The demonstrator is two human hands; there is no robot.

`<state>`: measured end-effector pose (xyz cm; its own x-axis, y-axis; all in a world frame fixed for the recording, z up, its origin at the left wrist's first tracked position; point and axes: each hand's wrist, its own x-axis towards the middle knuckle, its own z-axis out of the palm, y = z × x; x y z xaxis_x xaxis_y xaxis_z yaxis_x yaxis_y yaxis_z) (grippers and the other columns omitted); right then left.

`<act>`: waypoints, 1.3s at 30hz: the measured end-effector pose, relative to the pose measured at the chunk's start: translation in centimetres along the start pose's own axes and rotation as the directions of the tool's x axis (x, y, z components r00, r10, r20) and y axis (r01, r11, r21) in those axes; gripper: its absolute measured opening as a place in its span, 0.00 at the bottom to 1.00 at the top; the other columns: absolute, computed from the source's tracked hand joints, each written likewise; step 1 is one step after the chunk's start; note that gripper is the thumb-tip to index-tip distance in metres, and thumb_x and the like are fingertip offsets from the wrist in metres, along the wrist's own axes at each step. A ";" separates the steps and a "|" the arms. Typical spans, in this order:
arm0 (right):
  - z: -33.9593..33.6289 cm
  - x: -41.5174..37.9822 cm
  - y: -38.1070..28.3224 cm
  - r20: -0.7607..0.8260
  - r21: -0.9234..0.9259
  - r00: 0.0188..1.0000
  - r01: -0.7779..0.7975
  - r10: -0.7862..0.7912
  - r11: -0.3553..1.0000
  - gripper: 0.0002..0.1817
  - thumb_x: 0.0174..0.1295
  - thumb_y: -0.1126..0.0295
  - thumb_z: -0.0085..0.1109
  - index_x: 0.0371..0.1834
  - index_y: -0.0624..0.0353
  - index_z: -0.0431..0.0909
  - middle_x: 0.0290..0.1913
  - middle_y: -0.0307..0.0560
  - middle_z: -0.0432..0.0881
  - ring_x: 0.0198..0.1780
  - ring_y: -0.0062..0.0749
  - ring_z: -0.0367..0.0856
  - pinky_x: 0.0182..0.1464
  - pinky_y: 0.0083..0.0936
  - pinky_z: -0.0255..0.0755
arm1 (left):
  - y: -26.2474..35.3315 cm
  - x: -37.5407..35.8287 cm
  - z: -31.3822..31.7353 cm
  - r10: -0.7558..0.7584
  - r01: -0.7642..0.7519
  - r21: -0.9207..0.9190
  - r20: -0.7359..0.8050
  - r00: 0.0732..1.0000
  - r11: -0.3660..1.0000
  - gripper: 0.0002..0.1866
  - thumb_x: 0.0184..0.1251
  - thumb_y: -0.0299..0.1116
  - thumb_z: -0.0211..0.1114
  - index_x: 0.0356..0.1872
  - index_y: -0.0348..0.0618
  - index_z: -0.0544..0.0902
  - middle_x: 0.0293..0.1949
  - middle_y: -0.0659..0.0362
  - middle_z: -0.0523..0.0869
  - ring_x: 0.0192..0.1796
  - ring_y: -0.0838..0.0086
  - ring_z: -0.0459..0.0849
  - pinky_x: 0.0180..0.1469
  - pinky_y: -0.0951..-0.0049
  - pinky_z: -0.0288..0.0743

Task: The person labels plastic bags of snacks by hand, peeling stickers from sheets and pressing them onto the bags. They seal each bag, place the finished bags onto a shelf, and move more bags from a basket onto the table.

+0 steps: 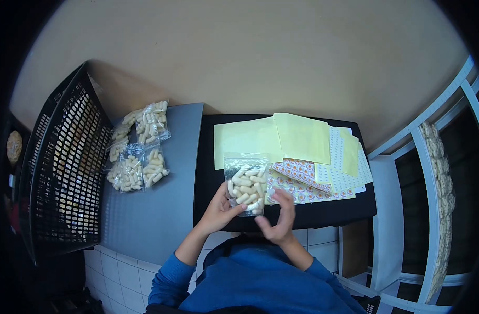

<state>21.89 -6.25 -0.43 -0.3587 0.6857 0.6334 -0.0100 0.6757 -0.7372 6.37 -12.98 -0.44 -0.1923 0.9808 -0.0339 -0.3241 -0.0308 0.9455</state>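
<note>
My left hand (218, 210) grips the lower left side of a clear plastic bag (247, 187) filled with pale, finger-shaped snack pieces. The bag is held above the front of the black-covered table. To its right is my right hand (279, 217), with thumb and fingers apart. A pale patch shows by its fingertips, and I cannot make out whether it is a sticker on a finger or part of the sheet behind. That sheet of round orange-and-white stickers (302, 195) lies partly under a folded sticker sheet (305, 174).
Yellow backing sheets (302, 137) and white printed sheets (340, 171) cover the back of the black table (208, 180). On the grey table (145, 220) at left lie several filled bags (152, 123), beside a black plastic crate (67, 157). A metal rack (425, 172) stands at right.
</note>
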 end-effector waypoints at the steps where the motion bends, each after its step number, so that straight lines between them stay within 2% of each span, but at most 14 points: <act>1: -0.4 0.9 0.1 0.001 0.059 0.998 -0.055 0.055 0.997 0.17 0.46 0.75 0.61 0.42 0.61 0.73 0.49 0.54 0.70 0.52 0.44 0.69 0.53 0.35 0.64 | 0.5 0.1 0.1 0.013 -0.013 -0.002 0.001 1.000 1.000 0.31 0.55 0.17 0.58 0.59 0.38 0.55 0.54 0.54 0.68 0.58 0.72 0.68 0.60 0.71 0.63; 3: -1.6 3.9 -1.2 0.021 0.123 0.985 -0.173 0.171 0.977 0.05 0.47 0.74 0.59 0.28 0.59 0.78 0.47 0.52 0.70 0.53 0.42 0.67 0.53 0.35 0.62 | 1.7 0.3 0.6 0.003 -0.003 0.011 -0.020 1.000 1.000 0.32 0.53 0.17 0.59 0.59 0.38 0.54 0.55 0.53 0.68 0.58 0.71 0.68 0.60 0.70 0.62; 6: -3.9 8.8 -2.8 0.331 0.022 0.935 -0.138 0.123 0.990 0.04 0.49 0.73 0.58 0.28 0.59 0.78 0.43 0.46 0.72 0.50 0.37 0.68 0.51 0.31 0.61 | 3.6 1.5 1.9 -0.006 0.006 0.039 -0.003 1.000 0.999 0.33 0.53 0.17 0.58 0.60 0.38 0.52 0.54 0.52 0.68 0.59 0.70 0.67 0.60 0.69 0.62; 7: -4.1 10.0 -3.1 0.320 0.014 0.939 -0.137 0.125 0.990 0.04 0.49 0.73 0.58 0.28 0.59 0.78 0.43 0.46 0.72 0.50 0.37 0.68 0.51 0.31 0.61 | 3.7 2.1 2.1 0.042 -0.043 0.048 0.014 0.999 0.998 0.34 0.54 0.17 0.57 0.61 0.37 0.49 0.55 0.50 0.67 0.58 0.69 0.67 0.60 0.69 0.62; 10: -4.6 12.4 -4.0 0.432 -0.039 0.900 -0.041 0.054 0.998 0.04 0.49 0.72 0.57 0.27 0.59 0.77 0.41 0.44 0.72 0.47 0.37 0.68 0.52 0.30 0.59 | 5.5 3.1 3.4 0.078 -0.079 0.018 0.062 0.995 0.997 0.35 0.55 0.17 0.56 0.62 0.37 0.47 0.56 0.49 0.65 0.59 0.68 0.66 0.59 0.69 0.62; 12: -4.8 13.2 -4.6 0.499 -0.155 0.864 0.006 0.073 0.988 0.03 0.49 0.72 0.57 0.27 0.58 0.76 0.39 0.42 0.72 0.46 0.36 0.68 0.52 0.30 0.57 | 6.5 3.4 3.8 0.077 -0.082 0.035 0.107 0.991 0.996 0.37 0.54 0.18 0.56 0.63 0.38 0.46 0.56 0.48 0.64 0.59 0.68 0.65 0.59 0.70 0.62; 16: -5.3 13.9 -6.0 0.510 -0.303 0.859 0.143 0.034 0.942 0.03 0.49 0.72 0.58 0.27 0.57 0.76 0.38 0.40 0.72 0.46 0.33 0.68 0.49 0.29 0.57 | 7.4 3.7 4.1 0.098 -0.112 0.076 0.162 0.982 0.991 0.38 0.51 0.19 0.56 0.63 0.38 0.47 0.55 0.48 0.65 0.58 0.68 0.66 0.59 0.70 0.60; 18: -5.3 14.1 -6.4 0.552 -0.305 0.829 0.300 -0.088 0.904 0.03 0.50 0.73 0.57 0.28 0.56 0.76 0.37 0.39 0.73 0.44 0.32 0.70 0.50 0.29 0.55 | 7.6 3.5 4.0 0.087 -0.105 0.099 0.172 0.981 0.989 0.38 0.50 0.19 0.56 0.63 0.39 0.47 0.55 0.49 0.65 0.57 0.68 0.67 0.59 0.70 0.59; 24: -5.0 14.3 -7.0 0.600 -0.330 0.788 0.405 -0.141 0.853 0.03 0.50 0.72 0.57 0.27 0.56 0.73 0.36 0.38 0.72 0.40 0.30 0.71 0.48 0.31 0.55 | 8.2 3.2 3.9 0.071 -0.088 0.083 0.188 0.980 0.993 0.38 0.49 0.20 0.55 0.63 0.38 0.49 0.53 0.50 0.66 0.56 0.69 0.68 0.59 0.70 0.60; 26: -4.9 14.4 -7.1 0.611 -0.335 0.779 0.417 -0.143 0.845 0.03 0.50 0.73 0.57 0.27 0.56 0.73 0.36 0.38 0.71 0.39 0.30 0.71 0.48 0.32 0.55 | 8.1 3.3 3.6 0.084 -0.118 0.138 0.232 0.969 0.983 0.37 0.49 0.20 0.55 0.62 0.38 0.49 0.52 0.51 0.67 0.55 0.70 0.68 0.59 0.70 0.60; 30: -4.3 14.2 -7.2 0.600 -0.366 0.786 0.435 -0.149 0.823 0.04 0.48 0.73 0.58 0.26 0.55 0.73 0.35 0.39 0.71 0.40 0.30 0.71 0.48 0.32 0.55 | 8.3 3.0 3.7 0.113 -0.141 0.123 0.208 0.972 0.982 0.36 0.50 0.21 0.57 0.62 0.38 0.50 0.52 0.51 0.67 0.55 0.70 0.68 0.57 0.71 0.61; 34: -3.9 13.6 -7.7 0.569 -0.398 0.802 0.462 -0.182 0.792 0.05 0.46 0.72 0.60 0.28 0.54 0.76 0.37 0.39 0.73 0.42 0.30 0.72 0.49 0.32 0.55 | 8.5 3.0 4.0 0.114 -0.129 0.078 0.173 0.978 0.989 0.33 0.56 0.25 0.57 0.62 0.38 0.51 0.52 0.51 0.68 0.54 0.72 0.69 0.55 0.72 0.64; 37: -3.9 13.3 -8.0 0.502 -0.412 0.837 0.452 -0.217 0.792 0.07 0.45 0.71 0.61 0.30 0.52 0.78 0.40 0.39 0.74 0.44 0.32 0.72 0.48 0.31 0.56 | 8.4 3.1 4.1 0.180 -0.191 0.082 0.128 0.975 0.978 0.31 0.59 0.25 0.56 0.61 0.38 0.52 0.52 0.51 0.68 0.54 0.72 0.69 0.54 0.73 0.65; 39: -3.8 12.9 -7.7 0.488 -0.428 0.849 0.435 -0.203 0.792 0.13 0.46 0.71 0.59 0.37 0.49 0.79 0.48 0.43 0.72 0.52 0.35 0.69 0.52 0.34 0.56 | 8.5 3.1 4.2 0.217 -0.225 0.076 0.101 0.971 0.971 0.30 0.60 0.24 0.56 0.61 0.38 0.52 0.52 0.51 0.68 0.54 0.72 0.69 0.55 0.73 0.65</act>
<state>20.93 -1.60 14.31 -0.7577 0.3131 0.5726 0.2357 0.9495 -0.2073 6.95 -9.43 8.88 -0.1634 0.9650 0.2051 -0.2010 -0.2361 0.9507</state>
